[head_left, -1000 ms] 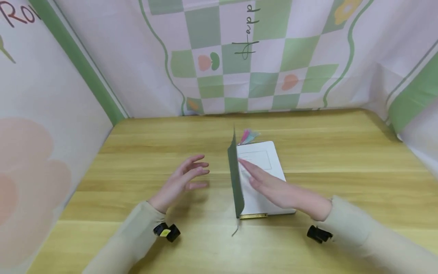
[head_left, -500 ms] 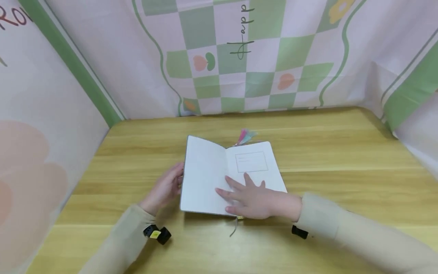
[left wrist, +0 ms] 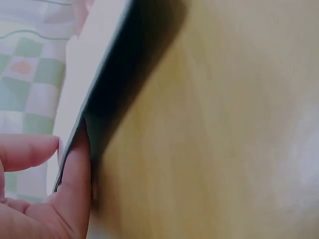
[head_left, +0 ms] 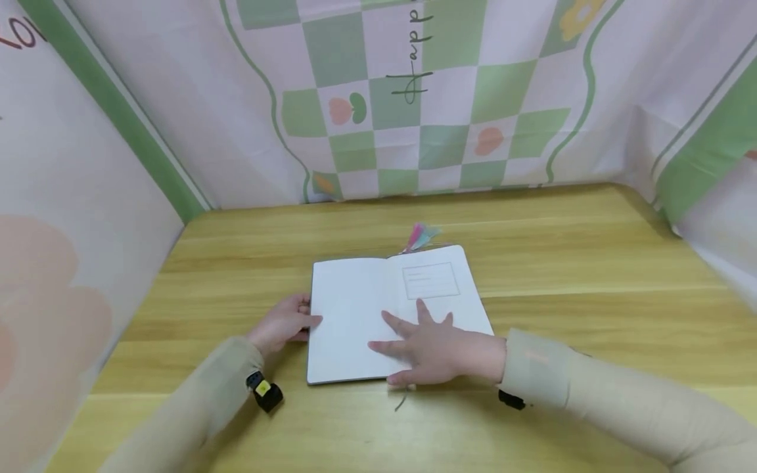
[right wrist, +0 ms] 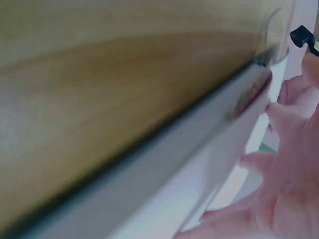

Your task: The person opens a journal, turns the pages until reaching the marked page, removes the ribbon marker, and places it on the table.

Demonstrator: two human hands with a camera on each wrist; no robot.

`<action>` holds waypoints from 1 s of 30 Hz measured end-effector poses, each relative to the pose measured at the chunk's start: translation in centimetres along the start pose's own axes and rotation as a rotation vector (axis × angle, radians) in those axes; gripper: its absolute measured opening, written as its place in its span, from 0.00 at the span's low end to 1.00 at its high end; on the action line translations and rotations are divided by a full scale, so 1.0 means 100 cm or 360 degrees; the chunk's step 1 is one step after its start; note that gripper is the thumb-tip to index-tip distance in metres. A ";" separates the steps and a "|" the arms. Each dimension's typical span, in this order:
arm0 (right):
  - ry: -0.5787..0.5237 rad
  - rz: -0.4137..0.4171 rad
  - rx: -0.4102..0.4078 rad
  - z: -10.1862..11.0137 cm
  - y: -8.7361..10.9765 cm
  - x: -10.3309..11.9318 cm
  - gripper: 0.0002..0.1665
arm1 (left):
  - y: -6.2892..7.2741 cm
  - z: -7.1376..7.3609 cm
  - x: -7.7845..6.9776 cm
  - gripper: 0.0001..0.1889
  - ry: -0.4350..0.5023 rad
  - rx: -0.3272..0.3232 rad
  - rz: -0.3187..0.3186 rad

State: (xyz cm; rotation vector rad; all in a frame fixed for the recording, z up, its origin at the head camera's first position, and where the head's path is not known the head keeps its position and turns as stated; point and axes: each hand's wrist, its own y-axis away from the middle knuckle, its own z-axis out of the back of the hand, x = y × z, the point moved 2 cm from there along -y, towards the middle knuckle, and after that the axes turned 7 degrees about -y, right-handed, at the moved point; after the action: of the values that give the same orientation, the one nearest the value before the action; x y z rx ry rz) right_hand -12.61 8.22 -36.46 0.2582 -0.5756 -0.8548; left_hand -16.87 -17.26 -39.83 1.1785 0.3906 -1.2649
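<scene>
A notebook (head_left: 349, 295) lies spread on the wooden table, its white inside cover to the left and a first page with a printed box (head_left: 430, 281) to the right. My left hand (head_left: 284, 323) pinches the cover's left edge, thumb on the white side and fingers beneath. In the left wrist view the dark underside of the cover (left wrist: 114, 74) stands off the table over those fingers. My right hand (head_left: 432, 348) rests with spread fingers on the lower right page, fingertips reaching toward the fold. The right wrist view shows the thick page block (right wrist: 164, 169) beside that hand.
A pink and light-blue tassel (head_left: 421, 235) sticks out past the notebook's top edge. A thin ribbon (head_left: 402, 398) trails from the bottom of the spine. Printed curtains (head_left: 402, 131) hang behind the wooden table (head_left: 562, 249) and at its sides.
The cover has swung from upright over to the left and come down nearly flat. My left hand has taken hold of its edge; the right hand has spread out on the page.
</scene>
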 end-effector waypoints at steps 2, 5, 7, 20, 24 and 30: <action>-0.0015 0.0011 0.0015 0.003 0.000 -0.002 0.38 | -0.001 0.001 0.001 0.20 -0.0046 -0.0003 0.0018; 0.0016 0.0025 0.0029 0.009 -0.001 -0.009 0.44 | -0.004 0.003 0.002 0.18 -0.0075 0.0007 0.0030; 0.0047 0.0024 0.0023 0.014 -0.004 -0.018 0.50 | -0.006 0.004 0.002 0.19 -0.0064 0.0014 0.0048; 0.0094 -0.0052 -0.0169 0.057 -0.029 -0.092 0.61 | -0.017 0.011 0.009 0.27 0.0097 0.0150 0.0110; 0.0080 -0.0164 -0.0262 0.068 -0.033 -0.106 0.65 | -0.015 0.011 0.008 0.30 0.0103 0.0149 0.0114; 0.0096 -0.0283 -0.0294 0.078 -0.038 -0.116 0.69 | -0.013 0.009 0.007 0.27 0.0073 0.0115 0.0126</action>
State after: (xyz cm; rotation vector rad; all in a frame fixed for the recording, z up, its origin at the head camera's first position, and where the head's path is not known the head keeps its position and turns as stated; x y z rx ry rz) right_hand -25.51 14.82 -36.02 0.1673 -0.4183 -1.0618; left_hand -18.10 -18.17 -40.58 1.2741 0.3309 -1.1938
